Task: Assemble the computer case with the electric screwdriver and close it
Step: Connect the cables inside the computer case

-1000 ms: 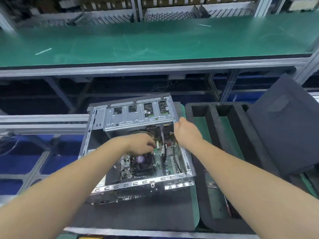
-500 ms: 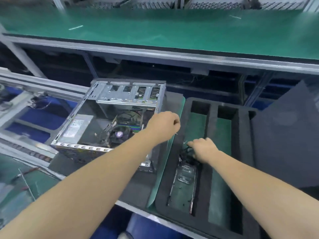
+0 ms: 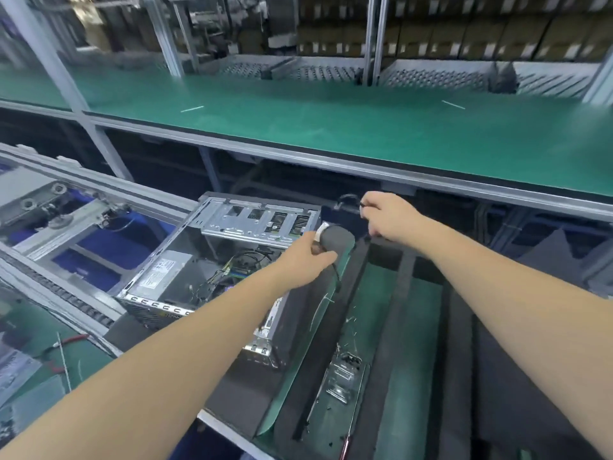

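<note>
Bare sheet metal marks the computer case [image 3: 212, 263], which lies open on its side on the counter [image 3: 232, 390], at the left of the head view, with its drive bracket [image 3: 255, 224] at the far end and the power supply [image 3: 162, 273] and loose wiring exposed inside; no side cover is fitted. A second ago both hands were working inside the case; half a second ago the right hand had gone to the foam tray [image 3: 398, 327] while the left drew back, closed. Now the left hand [image 3: 305, 263] grips a dark cylindrical body with a silver collar and a cable hanging from it, probably the electric screwdriver [image 3: 335, 240], held above the right edge of the case. The right hand [image 3: 391, 217] is raised beyond the far end of the tray, its fingers [image 3: 366, 204] pinching a thin dark cable [image 3: 348, 199]; whether it also carries a screw cannot be told. A metal part [image 3: 341, 376] and scattered small pieces, perhaps screws, lie in the tray's green-floored left slot. The shift from in-case work to tool pickup suggests that fastening is about to begin; closing the case remains undone.
</note>
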### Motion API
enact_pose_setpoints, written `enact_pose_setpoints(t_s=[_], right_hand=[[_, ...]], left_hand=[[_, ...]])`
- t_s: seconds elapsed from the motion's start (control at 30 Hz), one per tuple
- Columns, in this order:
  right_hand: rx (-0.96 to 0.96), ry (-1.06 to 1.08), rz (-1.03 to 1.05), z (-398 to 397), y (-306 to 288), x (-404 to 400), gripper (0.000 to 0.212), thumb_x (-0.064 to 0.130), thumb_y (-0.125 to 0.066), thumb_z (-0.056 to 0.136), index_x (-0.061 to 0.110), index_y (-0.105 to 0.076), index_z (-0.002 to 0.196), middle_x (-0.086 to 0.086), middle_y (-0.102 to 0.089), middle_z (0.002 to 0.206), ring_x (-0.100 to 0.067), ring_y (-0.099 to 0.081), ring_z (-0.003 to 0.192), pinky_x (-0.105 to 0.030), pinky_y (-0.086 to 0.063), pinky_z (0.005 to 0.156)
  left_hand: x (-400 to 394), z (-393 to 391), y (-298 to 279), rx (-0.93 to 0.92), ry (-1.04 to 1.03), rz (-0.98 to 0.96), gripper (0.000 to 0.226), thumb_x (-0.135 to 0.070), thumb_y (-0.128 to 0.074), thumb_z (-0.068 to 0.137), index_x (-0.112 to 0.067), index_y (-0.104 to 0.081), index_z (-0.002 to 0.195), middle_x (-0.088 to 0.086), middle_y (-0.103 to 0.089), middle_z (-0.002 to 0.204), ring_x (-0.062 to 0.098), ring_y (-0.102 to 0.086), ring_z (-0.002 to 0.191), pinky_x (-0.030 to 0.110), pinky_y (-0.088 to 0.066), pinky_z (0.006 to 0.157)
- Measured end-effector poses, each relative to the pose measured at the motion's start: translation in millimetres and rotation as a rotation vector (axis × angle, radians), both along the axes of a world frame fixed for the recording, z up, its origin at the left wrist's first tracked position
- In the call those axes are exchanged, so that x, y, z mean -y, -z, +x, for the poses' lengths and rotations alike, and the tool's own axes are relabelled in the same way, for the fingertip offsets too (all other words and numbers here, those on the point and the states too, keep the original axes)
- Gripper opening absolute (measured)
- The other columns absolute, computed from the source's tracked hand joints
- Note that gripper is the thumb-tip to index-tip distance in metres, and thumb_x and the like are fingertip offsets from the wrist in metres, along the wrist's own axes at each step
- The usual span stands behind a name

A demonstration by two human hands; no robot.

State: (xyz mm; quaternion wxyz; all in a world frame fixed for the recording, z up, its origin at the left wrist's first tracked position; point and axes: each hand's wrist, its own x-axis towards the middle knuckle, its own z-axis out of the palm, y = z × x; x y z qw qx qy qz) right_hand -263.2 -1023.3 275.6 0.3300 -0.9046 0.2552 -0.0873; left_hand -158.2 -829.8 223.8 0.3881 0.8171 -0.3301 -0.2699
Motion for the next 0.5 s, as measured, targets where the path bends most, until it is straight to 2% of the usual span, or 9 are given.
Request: enact_pose_setpoints(t_s=[0.03,0.1,0.13,0.2,0.27,0.37,0.5], right_hand=[[0.052,0.024,0.05,4,-15,-1,0.023,0.016,-0.047,0.105,0.016,-0.056,0.085,-0.012,-0.07,0.073,-0.028,-0.062,0.067,-0.042,-0.055,0.068],[0.125,0.07,0.141,12,-38,-6,0.022,0.013,-0.046,0.105,0.014,-0.055,0.086,-0.015,-0.07,0.075,-0.028,-0.064,0.067,-0.043,-0.058,0.068],[0.151,0.092,0.178,15,-45,-9,0.021,0.012,-0.046,0.105,0.014,-0.056,0.087,-0.014,-0.07,0.076,-0.027,-0.064,0.066,-0.041,-0.059,0.066],[0.203,0.138,0.284,19,-52,-16,0.019,0.011,-0.046,0.106,0.015,-0.058,0.092,-0.012,-0.069,0.077,-0.023,-0.063,0.061,-0.038,-0.061,0.06],[0.244,0.172,0.433,23,-52,-22,0.017,0.01,-0.045,0.107,0.012,-0.058,0.098,-0.012,-0.069,0.078,-0.024,-0.063,0.061,-0.037,-0.062,0.055],[0.267,0.209,0.623,30,-45,-30,0.014,0.008,-0.043,0.107,0.006,-0.057,0.105,-0.016,-0.069,0.081,-0.026,-0.062,0.06,-0.036,-0.059,0.053],[0.19,0.237,0.712,40,-29,-39,0.012,0.008,-0.048,0.106,0.004,-0.059,0.104,-0.01,-0.074,0.069,-0.023,-0.065,0.059,-0.032,-0.059,0.049]], left_hand=[[2,0,-5,-0.02,-0.008,-0.028,0.033,-0.045,-0.064,0.089,-0.03,-0.056,0.118,-0.017,-0.06,0.086,0.007,-0.059,0.078,0.025,-0.043,0.066],[5,3,-13,-0.121,-0.062,-0.139,0.026,-0.04,-0.064,0.094,-0.028,-0.062,0.116,-0.013,-0.071,0.095,0.011,-0.069,0.09,0.029,-0.055,0.074],[6,4,-18,-0.232,-0.1,-0.224,0.021,-0.034,-0.062,0.098,-0.022,-0.064,0.115,-0.005,-0.076,0.098,0.016,-0.073,0.09,0.034,-0.059,0.077],[2,6,-30,-0.417,-0.154,-0.365,0.019,-0.026,-0.061,0.101,-0.013,-0.065,0.114,0.004,-0.077,0.093,0.022,-0.075,0.081,0.036,-0.061,0.07],[-5,11,-41,-0.461,-0.193,-0.433,0.022,-0.024,-0.063,0.101,-0.007,-0.065,0.114,0.007,-0.074,0.087,0.022,-0.072,0.075,0.034,-0.058,0.063],[-22,23,-50,-0.5,-0.264,-0.512,0.026,-0.022,-0.065,0.1,-0.002,-0.063,0.116,0.01,-0.07,0.088,0.02,-0.068,0.072,0.032,-0.056,0.062],[-46,41,-54,-0.464,-0.288,-0.565,0.018,-0.018,-0.069,0.097,-0.004,-0.067,0.109,0.007,-0.066,0.081,0.014,-0.062,0.064,0.027,-0.053,0.06]])
